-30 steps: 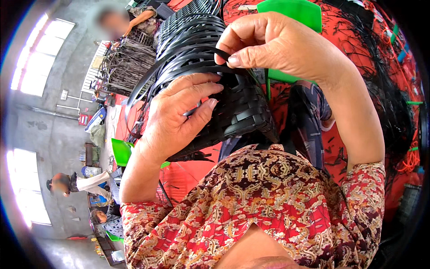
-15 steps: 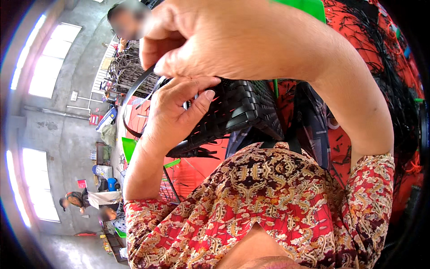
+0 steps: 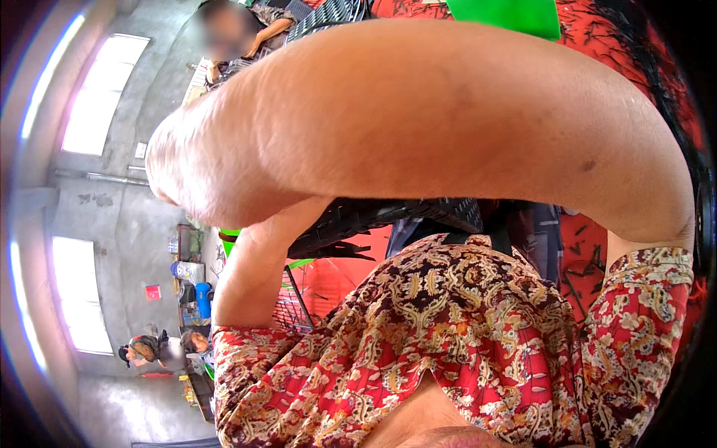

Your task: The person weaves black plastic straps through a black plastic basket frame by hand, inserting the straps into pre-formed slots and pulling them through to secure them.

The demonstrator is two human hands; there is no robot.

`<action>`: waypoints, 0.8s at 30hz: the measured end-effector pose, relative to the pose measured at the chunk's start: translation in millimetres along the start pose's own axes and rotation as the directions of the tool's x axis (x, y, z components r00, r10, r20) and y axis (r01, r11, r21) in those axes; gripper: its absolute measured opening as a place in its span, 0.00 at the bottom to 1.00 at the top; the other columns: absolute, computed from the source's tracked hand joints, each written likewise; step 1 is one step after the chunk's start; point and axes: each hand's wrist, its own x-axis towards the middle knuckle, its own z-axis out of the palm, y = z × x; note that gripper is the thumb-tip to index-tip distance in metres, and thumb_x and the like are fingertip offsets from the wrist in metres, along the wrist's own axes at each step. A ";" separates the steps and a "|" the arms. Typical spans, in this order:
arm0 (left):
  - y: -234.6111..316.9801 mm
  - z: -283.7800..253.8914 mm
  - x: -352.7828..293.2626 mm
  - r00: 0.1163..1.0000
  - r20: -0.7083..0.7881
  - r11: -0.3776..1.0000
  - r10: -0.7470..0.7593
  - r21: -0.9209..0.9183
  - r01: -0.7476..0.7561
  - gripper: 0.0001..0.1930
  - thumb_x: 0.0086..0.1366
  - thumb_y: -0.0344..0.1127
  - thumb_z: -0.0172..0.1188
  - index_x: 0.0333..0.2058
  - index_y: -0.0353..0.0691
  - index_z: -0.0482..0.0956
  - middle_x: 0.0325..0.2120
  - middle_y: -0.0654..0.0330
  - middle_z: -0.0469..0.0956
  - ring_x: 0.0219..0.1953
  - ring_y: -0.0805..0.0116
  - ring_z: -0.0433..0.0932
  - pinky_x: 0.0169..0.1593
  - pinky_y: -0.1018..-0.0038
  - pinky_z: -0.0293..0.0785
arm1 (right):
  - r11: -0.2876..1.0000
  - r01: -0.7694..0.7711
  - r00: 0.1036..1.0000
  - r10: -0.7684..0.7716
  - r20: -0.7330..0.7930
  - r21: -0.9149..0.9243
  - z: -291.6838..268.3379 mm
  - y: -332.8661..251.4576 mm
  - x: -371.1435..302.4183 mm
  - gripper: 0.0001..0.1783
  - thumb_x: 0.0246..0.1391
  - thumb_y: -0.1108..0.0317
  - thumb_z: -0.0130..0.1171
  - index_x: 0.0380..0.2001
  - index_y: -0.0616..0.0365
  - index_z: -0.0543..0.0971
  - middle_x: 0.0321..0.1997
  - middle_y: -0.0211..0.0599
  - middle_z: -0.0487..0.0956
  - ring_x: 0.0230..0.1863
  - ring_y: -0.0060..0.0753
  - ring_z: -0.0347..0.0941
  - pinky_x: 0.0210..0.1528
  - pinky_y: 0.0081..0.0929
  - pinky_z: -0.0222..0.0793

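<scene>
The right forearm (image 3: 448, 112) hides the left hand; the right hand (image 3: 209, 168) conceals its fingers. I cannot tell either grip's state. Black basketwork (image 3: 403, 213) lies rightward.

Black all through the woven basketwork (image 3: 373, 214) | red, maroon and cream paisley swirling across the blouse (image 3: 448, 321) | vivid red on the floor (image 3: 345, 278), dark scraps (image 3: 595, 260) flecking it | bright green seat (image 3: 511, 15) | grey wall (image 3: 116, 213)!

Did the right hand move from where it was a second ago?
Yes. The right hand has swung well over to the left, farther away from the green plastic piece at the top of the view.
</scene>
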 end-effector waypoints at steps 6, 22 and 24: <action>5.3 7.3 -20.3 0.994 -0.093 0.978 0.061 -0.192 -0.078 0.07 0.60 0.32 0.60 0.34 0.34 0.79 0.35 0.55 0.78 0.31 0.69 0.75 0.43 0.72 0.70 | 0.997 -0.078 0.984 0.074 -0.160 -0.017 -6.1 -1.7 -32.7 0.09 0.58 0.67 0.56 0.33 0.63 0.76 0.30 0.29 0.76 0.30 0.17 0.69 0.36 0.18 0.67; 0.5 0.3 -27.6 0.992 -0.006 0.857 -0.129 -0.503 0.109 0.10 0.58 0.32 0.61 0.20 0.35 0.80 0.18 0.58 0.79 0.23 0.75 0.76 0.35 0.79 0.70 | 0.710 -0.317 0.615 0.658 -0.433 0.629 107.8 3.4 -144.1 0.05 0.58 0.71 0.57 0.36 0.61 0.77 0.33 0.23 0.75 0.34 0.13 0.69 0.37 0.14 0.67; 4.6 3.3 -26.8 0.986 -0.024 0.836 -0.167 -0.533 0.129 0.11 0.59 0.36 0.61 0.21 0.36 0.80 0.19 0.56 0.80 0.24 0.75 0.75 0.35 0.78 0.70 | 0.770 -0.334 0.619 0.614 -0.489 0.544 107.8 -3.9 -137.8 0.05 0.57 0.73 0.58 0.36 0.61 0.77 0.33 0.24 0.75 0.34 0.13 0.69 0.37 0.14 0.67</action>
